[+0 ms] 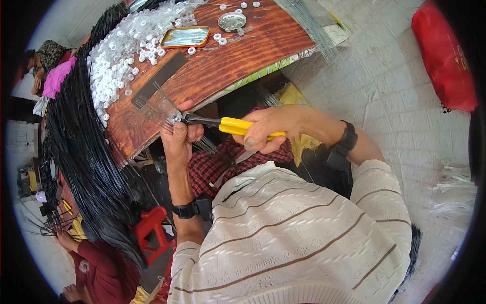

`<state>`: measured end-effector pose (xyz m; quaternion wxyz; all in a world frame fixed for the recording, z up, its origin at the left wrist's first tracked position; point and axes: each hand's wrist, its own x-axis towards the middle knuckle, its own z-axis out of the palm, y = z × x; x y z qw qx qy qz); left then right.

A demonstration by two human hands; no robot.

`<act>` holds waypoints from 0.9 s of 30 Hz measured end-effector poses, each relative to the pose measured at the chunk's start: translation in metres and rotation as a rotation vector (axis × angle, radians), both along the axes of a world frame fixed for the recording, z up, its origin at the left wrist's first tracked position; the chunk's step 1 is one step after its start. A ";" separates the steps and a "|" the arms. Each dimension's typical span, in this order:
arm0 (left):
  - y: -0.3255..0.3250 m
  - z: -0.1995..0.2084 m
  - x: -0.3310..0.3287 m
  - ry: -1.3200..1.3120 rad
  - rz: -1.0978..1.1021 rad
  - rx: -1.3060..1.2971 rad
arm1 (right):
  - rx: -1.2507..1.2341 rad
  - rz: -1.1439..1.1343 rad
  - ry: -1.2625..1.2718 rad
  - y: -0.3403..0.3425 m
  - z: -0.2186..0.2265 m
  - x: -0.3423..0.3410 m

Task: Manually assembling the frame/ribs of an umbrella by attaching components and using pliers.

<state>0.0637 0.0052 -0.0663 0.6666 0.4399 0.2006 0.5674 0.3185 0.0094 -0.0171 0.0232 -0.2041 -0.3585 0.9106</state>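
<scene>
Here's the wooden table (228,66), stretching away beyond both hands, and what a spread on it! A thick sheaf of black strands (83,137) pours down well to the left of the left hand, while a red bag (443,58) sits far off to the right of the right hand. A red plastic stool (152,235) stands below the left hand, and past that hand spreads a great heap of clear and white plastic pieces (121,45). Now the left hand (177,142), thumb and fingers pinching a fan of thin metal wires (152,109); the right hand (268,126), wrapped tight round yellow-handled pliers (235,125), their nose right at the left thumb, though whether the jaws are closed I can't tell! Ahead of the left hand lies a dark flat bar (161,77), further on an orange-rimmed tin (185,37) of silvery pins, a round metal dish (232,21), and, just this side of the tin, a small white ring (191,50)
</scene>
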 end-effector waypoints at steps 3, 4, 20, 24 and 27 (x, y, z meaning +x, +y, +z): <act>0.003 -0.001 0.003 0.015 0.004 0.049 | 0.234 -0.060 -0.127 -0.007 0.016 -0.007; 0.003 -0.002 0.002 0.024 -0.009 0.067 | 0.495 -0.095 -0.271 -0.008 0.022 -0.010; -0.005 0.002 -0.001 0.062 -0.038 0.007 | 0.305 -0.013 -0.222 0.012 0.055 -0.004; -0.005 0.000 0.001 -0.020 0.004 -0.053 | 0.312 -0.055 -0.188 0.010 0.039 -0.009; -0.003 -0.004 -0.001 -0.013 0.026 -0.053 | 0.285 -0.088 -0.139 0.007 0.034 -0.012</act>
